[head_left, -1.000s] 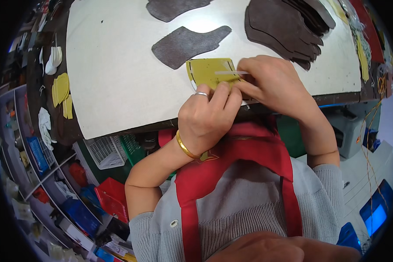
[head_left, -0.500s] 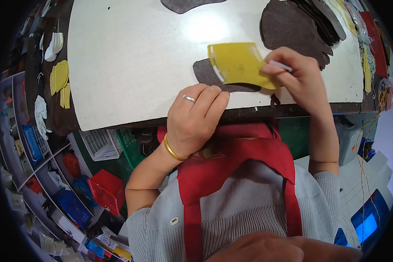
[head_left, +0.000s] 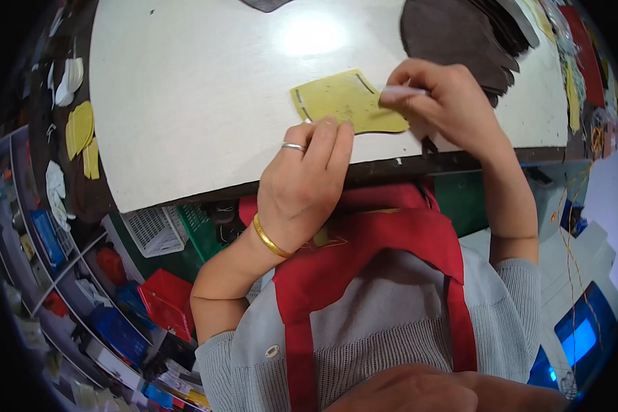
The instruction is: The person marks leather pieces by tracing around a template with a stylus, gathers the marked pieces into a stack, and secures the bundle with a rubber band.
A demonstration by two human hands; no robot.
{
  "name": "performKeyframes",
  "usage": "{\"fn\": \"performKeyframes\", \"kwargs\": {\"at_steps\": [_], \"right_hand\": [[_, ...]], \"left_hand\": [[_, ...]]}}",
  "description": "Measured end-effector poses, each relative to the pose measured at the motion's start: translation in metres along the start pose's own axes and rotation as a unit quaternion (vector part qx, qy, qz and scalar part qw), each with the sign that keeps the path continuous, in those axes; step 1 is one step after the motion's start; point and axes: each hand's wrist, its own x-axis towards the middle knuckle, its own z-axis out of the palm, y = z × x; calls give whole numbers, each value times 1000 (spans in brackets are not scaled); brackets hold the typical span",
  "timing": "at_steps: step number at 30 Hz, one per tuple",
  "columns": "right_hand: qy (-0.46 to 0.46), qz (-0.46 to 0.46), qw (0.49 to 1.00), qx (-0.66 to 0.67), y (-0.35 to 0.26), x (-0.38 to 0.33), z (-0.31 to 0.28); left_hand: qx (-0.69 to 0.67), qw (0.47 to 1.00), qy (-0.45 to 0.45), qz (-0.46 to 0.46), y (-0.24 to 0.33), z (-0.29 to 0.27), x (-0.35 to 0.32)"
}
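A yellow template [head_left: 340,103] with narrow slots lies flat near the front edge of the white work board [head_left: 185,103]. Dark brown leather [head_left: 365,84] shows through its slots and along its lower edge; the template covers nearly all the rest of that piece. My left hand [head_left: 302,175] presses its fingertips on the template's near left edge, fingers close together and thumb hidden. Between the thumb and fingers of my right hand [head_left: 450,106] is a slim pale pen [head_left: 405,90]. That hand is over the template's right end, slightly blurred, and the pen's tip is hard to make out.
Dark leather pieces [head_left: 439,31] are stacked at the far right. Another dark piece [head_left: 264,3] is cut off by the top edge. Yellow pieces [head_left: 80,127] and a white glove [head_left: 56,187] lie left of the board. Below the table are a white basket [head_left: 154,230] and a red bin [head_left: 166,302].
The yellow template has gone from raised above the leather to flat on top of it. My left fingertips now press on it, and my right hand has moved slightly left with the pen.
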Motion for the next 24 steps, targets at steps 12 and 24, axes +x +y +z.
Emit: {"fn": "performKeyframes", "kwargs": {"at_steps": [12, 24], "right_hand": [[136, -56, 984, -104, 17, -29, -9], [-110, -228, 966, -51, -44, 30, 24]], "left_hand": [[114, 988, -86, 55, 14, 1, 15], [90, 991, 37, 95, 30, 32, 3]]}}
